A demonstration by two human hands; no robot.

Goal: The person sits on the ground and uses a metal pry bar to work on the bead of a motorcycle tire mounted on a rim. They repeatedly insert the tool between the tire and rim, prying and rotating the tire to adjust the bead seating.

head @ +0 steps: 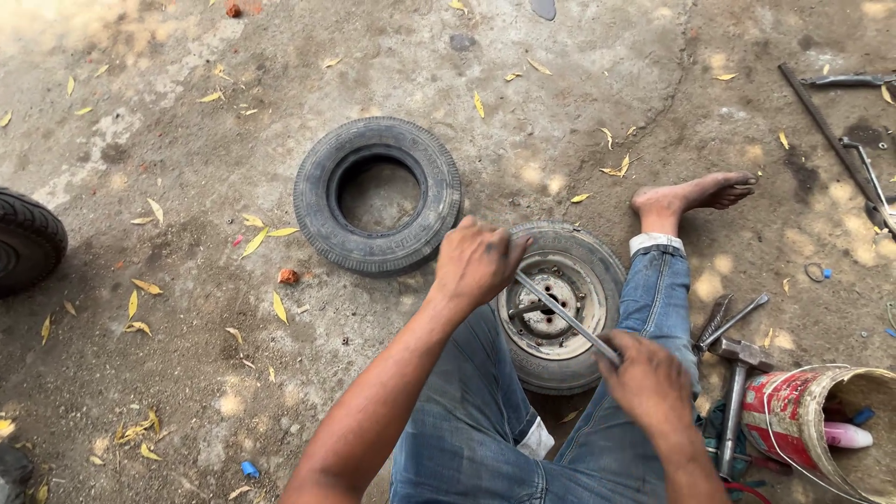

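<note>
I sit on the ground with a small wheel (597,271) lying flat between my legs, its grey metal rim (546,313) facing up inside the tyre. My left hand (476,261) grips the upper end of a long metal bar (560,313) at the wheel's far left edge. My right hand (644,378) grips the bar's lower end at the wheel's near right side. The bar runs diagonally across the rim. A loose black tyre (377,194) without a rim lies flat on the ground to the left of the wheel.
A hammer (737,373) and other metal tools (733,317) lie right of my leg, beside a tipped red and white bucket (812,420). Part of another tyre (28,238) shows at the left edge. Long metal rods (826,126) lie at upper right. Yellow leaves litter the concrete.
</note>
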